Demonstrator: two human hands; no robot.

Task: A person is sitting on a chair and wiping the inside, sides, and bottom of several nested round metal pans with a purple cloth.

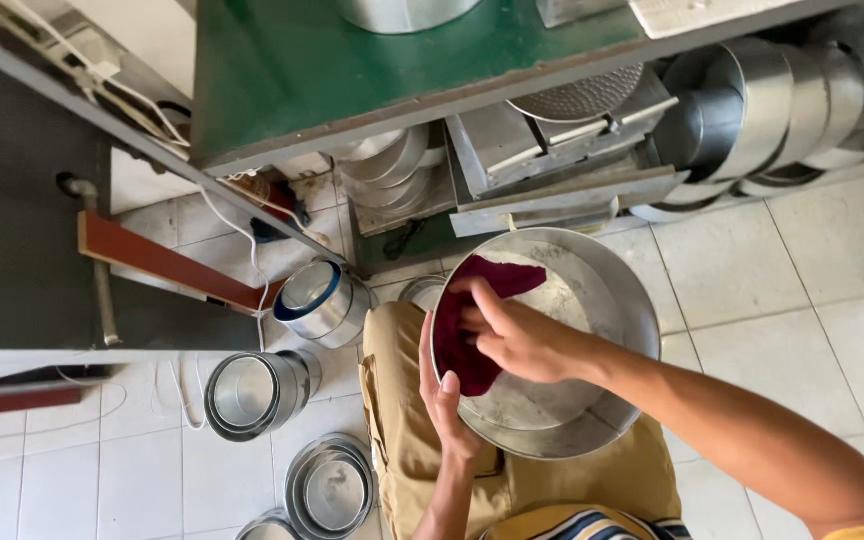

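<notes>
While the left hand (449,405) grips the round metal pan's (592,420) rim, the right hand (512,335) presses a maroon cloth (467,345) inside it.

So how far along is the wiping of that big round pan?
In hand: the right hand presses a dark red cloth inside the round metal pan, whose rim the left hand steadies. Whitish residue still marks the pan's floor. More tins lie on the tiles; their state is unclear.

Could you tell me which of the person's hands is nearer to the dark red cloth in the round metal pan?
The right hand: it presses on the dark red cloth inside the round metal pan. The left hand grips the pan's rim beside the cloth.
</notes>
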